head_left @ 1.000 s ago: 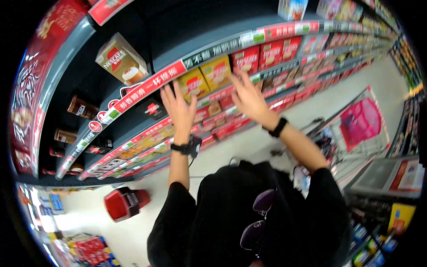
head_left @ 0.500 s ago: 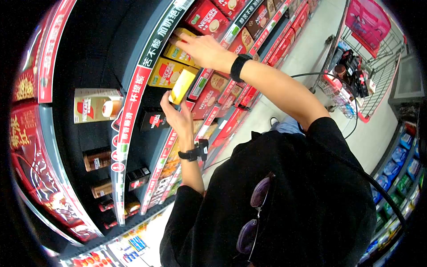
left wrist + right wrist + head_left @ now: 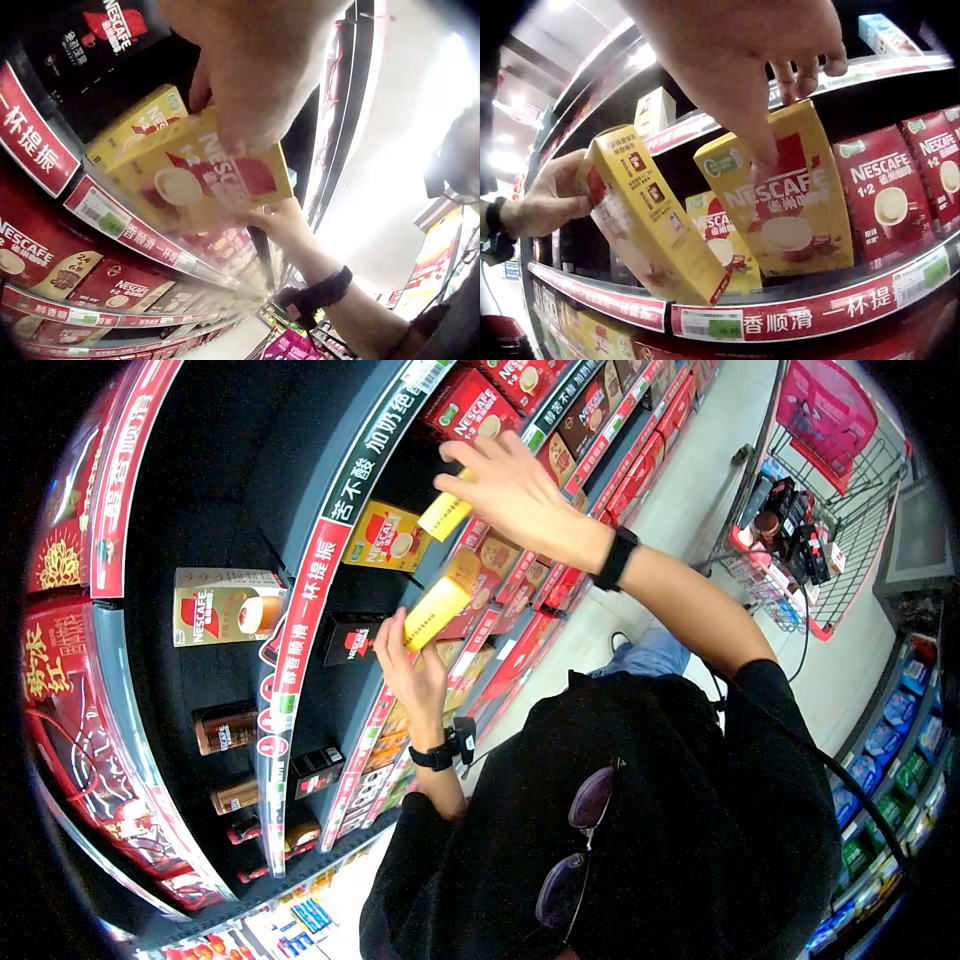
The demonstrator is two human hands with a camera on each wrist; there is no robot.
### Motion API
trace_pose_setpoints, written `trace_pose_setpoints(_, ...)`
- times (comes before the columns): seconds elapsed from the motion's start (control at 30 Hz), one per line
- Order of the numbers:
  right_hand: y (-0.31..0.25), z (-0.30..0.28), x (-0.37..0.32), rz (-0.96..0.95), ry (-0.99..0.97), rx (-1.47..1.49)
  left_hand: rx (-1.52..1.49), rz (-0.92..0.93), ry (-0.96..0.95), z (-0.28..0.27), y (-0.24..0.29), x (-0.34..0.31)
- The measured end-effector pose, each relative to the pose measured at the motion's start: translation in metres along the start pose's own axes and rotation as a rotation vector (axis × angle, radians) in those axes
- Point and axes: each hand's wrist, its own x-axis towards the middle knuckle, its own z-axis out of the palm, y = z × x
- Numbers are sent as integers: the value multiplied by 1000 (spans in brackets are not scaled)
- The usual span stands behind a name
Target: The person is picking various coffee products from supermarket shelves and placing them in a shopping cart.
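My left hand (image 3: 415, 685) grips a yellow Nescafé coffee box (image 3: 442, 605) by one end, out in front of the shelf. In the right wrist view this box (image 3: 649, 217) is tilted, its printed side panel showing. My right hand (image 3: 520, 490) holds a second yellow coffee box (image 3: 780, 202), thumb on its front and fingers behind its top edge. That box leans outward over the shelf's front edge. A third yellow coffee box (image 3: 385, 537) stands on the shelf between them, partly hidden in the right wrist view.
Red Nescafé boxes (image 3: 885, 195) stand to the right on this shelf, a black Nescafé box (image 3: 350, 643) to the left. A beige Nescafé box (image 3: 228, 607) is on the shelf above. A loaded shopping cart (image 3: 820, 622) stands in the aisle, behind my right arm.
My right hand has drawn a second yellow box outward from the shelf. The left hand still holds its own box, now turned more and slightly lower. The head view has barely shifted since half a second ago.
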Motion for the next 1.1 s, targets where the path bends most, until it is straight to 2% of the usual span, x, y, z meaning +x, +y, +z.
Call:
trace_pose_setpoints(0.07, 0, -27, -2, -51, 33, 63, -99, -34, -51, -8, 9, 6)
trace_pose_setpoints(0.13, 3, -47, -11, 3, -6, 230, -241, -121, -110, -12, 19, 12)
trace_pose_setpoints(0.17, 5, -56, -14, 35, -26, 308, -411, -221, -155, -5, 14, 9)
trace_pose_setpoints(0.27, 5, -90, -21, 255, -364, 548, -748, -286, -284, 11, 41, 27)
trace_pose_setpoints(0.3, 7, -95, -27, 206, -303, 496, -671, -127, -337, 16, 48, 37)
trace_pose_setpoints(0.4, 15, -121, -46, 335, -341, 461, -952, -179, -395, 41, 80, 51)
trace_pose_setpoints(0.43, 19, -131, -51, 368, -313, 489, -854, -70, -428, 52, 80, 54)
trace_pose_setpoints(0.5, 27, -148, -65, 510, -315, 524, -987, -73, -513, 71, 99, 62)
trace_pose_setpoints(0.57, 39, -167, -85, 673, -336, 476, -1055, 30, -577, 88, 123, 77)
trace_pose_setpoints(0.6, 45, -178, -94, 702, -282, 562, -989, 154, -578, 100, 132, 82)
trace_pose_setpoints(0.67, 61, -198, -119, 750, -224, 585, -1015, 283, -610, 115, 165, 95)
trace_pose_setpoints(0.8, 97, -244, -161, 833, -186, 489, -1083, 339, -762, 152, 227, 116)
trace_pose_setpoints(0.83, 111, -254, -179, 876, -206, 473, -1101, 367, -771, 167, 244, 118)
trace_pose_setpoints(0.93, 136, -310, -202, 846, -304, 373, -1136, 465, -841, 208, 298, 123)
trace_pose_setpoints(0.97, 141, -328, -206, 928, -387, 361, -1159, 462, -874, 218, 319, 126)
trace_pose_setpoints(1.0, 151, -337, -220, 866, -387, 234, -1162, 481, -880, 231, 339, 128)
trace_pose_setpoints(1.07, 172, -359, -238, 1026, -423, 222, -1196, 451, -967, 256, 381, 132)
trace_pose_setpoints(1.1, 185, -365, -252, 1045, -383, 190, -1207, 464, -986, 271, 400, 132)
